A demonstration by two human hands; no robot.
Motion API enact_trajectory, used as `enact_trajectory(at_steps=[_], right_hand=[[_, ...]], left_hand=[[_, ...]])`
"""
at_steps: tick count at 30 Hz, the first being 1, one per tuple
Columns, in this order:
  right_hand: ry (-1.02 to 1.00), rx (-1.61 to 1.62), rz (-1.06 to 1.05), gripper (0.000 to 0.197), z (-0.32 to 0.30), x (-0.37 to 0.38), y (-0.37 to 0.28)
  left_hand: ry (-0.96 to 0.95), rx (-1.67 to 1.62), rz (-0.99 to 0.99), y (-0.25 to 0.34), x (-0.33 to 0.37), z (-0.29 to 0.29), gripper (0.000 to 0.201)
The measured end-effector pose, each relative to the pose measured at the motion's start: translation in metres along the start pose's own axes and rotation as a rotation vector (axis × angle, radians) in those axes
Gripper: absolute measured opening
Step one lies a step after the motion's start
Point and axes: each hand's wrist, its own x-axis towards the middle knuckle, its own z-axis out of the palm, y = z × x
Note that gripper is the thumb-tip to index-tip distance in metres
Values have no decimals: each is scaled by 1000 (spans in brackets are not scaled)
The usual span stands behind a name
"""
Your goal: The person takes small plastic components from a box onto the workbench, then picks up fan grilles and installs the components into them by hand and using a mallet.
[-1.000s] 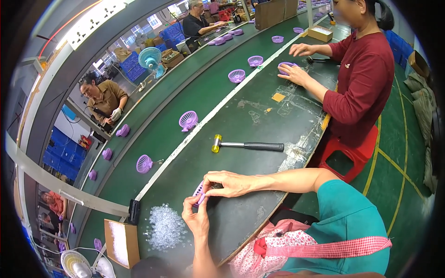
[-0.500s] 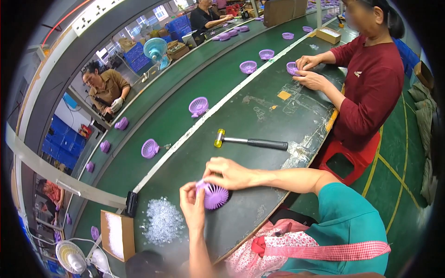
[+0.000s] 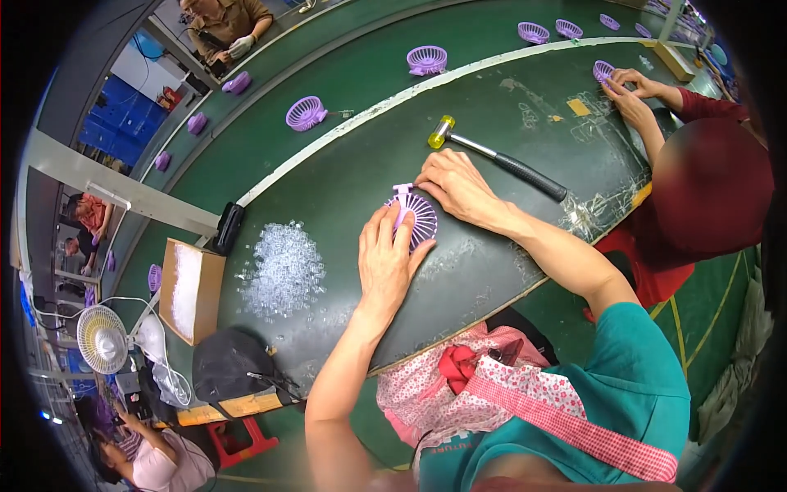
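Note:
A round purple fan housing [image 3: 424, 221] with thin radial ribs lies on the dark green table, a short T-shaped stub at its far side. My left hand [image 3: 385, 250] rests over its left part, fingers along the ribs and thumb at its near edge, gripping it against the table. By the stub, at its right, the fingertips of my right hand [image 3: 455, 184] are bent and pressed together; whatever is between them is hidden. Left of my left hand spreads a pile of small clear plastic pieces [image 3: 283, 271]. Beyond my right hand lies a hammer [image 3: 500, 160] with a yellow head and black grip.
A cardboard box [image 3: 193, 287] of white contents and a black bag [image 3: 234, 365] stand at the left. More purple housings [image 3: 306, 113] sit on the green conveyor [image 3: 361, 82] beyond a white rail. At right, a co-worker's hands [image 3: 631, 90] hold another housing.
The view has tilted downward. The fan housing, earlier pinched between both hands, now lies under my left hand, which has flattened over it. My right hand has shifted to the stub's right side.

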Motion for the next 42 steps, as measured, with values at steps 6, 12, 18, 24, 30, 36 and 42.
enact_trajectory(at_steps=[6, 12, 18, 24, 30, 36, 42], right_hand=[[8, -19, 76, 12, 2, 0, -8], [39, -320, 109, 42, -42, -1, 11], [-4, -438, 259, 23, -62, -28, 55], [255, 60, 53, 28, -91, -7, -27], [-203, -111, 150, 29, -60, -25, -19], [228, -364, -8, 37, -82, -89, 25], [77, -257, 57, 35, -75, -101, 28]], left_hand=[[-4, 17, -4, 5, -2, 2, 55], [1, 12, -3, 4, -8, 1, 55], [30, -1, 19, 3, -5, -1, 53], [41, 6, 33, 5, -1, -2, 52], [7, 24, 60, 5, -12, 3, 52], [33, -41, 201, 26, -15, -12, 49], [-484, -764, 469, 55, -43, -11, 52]])
